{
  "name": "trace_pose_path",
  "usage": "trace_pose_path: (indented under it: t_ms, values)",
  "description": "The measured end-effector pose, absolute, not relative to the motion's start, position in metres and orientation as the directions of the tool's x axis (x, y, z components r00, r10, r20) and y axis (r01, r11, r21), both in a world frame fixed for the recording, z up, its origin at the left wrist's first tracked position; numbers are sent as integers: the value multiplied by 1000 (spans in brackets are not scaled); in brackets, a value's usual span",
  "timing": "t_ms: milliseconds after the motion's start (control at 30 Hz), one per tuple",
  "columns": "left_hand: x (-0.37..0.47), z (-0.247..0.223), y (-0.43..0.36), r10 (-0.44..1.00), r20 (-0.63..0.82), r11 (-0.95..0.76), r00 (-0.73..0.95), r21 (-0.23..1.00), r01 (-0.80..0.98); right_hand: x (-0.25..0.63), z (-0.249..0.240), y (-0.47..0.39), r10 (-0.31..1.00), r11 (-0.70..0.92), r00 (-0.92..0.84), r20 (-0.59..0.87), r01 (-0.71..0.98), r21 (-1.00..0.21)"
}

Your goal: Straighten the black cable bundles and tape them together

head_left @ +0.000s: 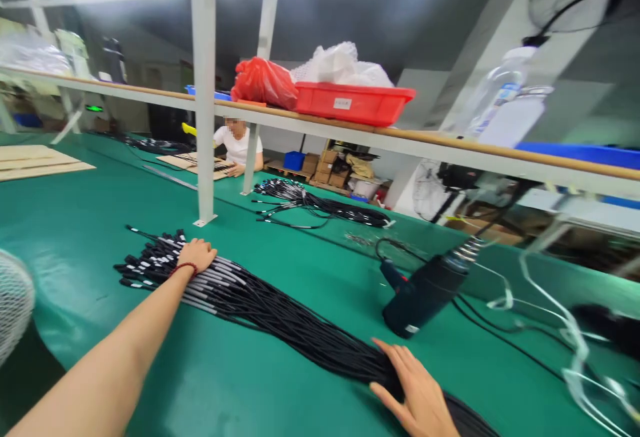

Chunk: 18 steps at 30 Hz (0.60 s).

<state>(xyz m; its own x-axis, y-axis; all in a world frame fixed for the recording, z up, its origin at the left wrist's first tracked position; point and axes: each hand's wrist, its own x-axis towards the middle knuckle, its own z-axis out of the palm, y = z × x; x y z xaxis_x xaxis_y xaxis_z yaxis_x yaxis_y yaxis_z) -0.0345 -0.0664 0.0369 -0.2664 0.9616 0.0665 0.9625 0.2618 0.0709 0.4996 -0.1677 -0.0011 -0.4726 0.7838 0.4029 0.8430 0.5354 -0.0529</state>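
Observation:
A long bundle of black cables (295,320) lies across the green table, its connector ends with white labels fanned out at the left. My left hand (198,255), with a red bracelet at the wrist, rests on the grey sleeved part near those ends; its fingers point away and their tips are partly hidden, so its grip is unclear. Farther right, my right hand (413,383) lies over the black cables with thumb and fingers spread apart, the thumb on the near side of the bundle.
A black heat gun (430,290) stands right of the bundle, with loose cords beyond. Behind lies another cable bundle (325,205). A white post (204,90) carries a shelf with a red tray (350,103). A person (240,147) sits across the table. A white mesh edge (15,303) is at left.

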Motion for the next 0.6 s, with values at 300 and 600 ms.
trace_pose_path:
  t_ms: [300, 600]
  values:
    - [-42, 33, -62, 977, 65, 200, -205, 72, 977, 431, 39, -160, 945, 288, -222, 239, 912, -292]
    - [-41, 32, -59, 973, 81, 207, -214, 89, 974, 392, 46, -99, 973, -219, 229, -24, 884, -414]
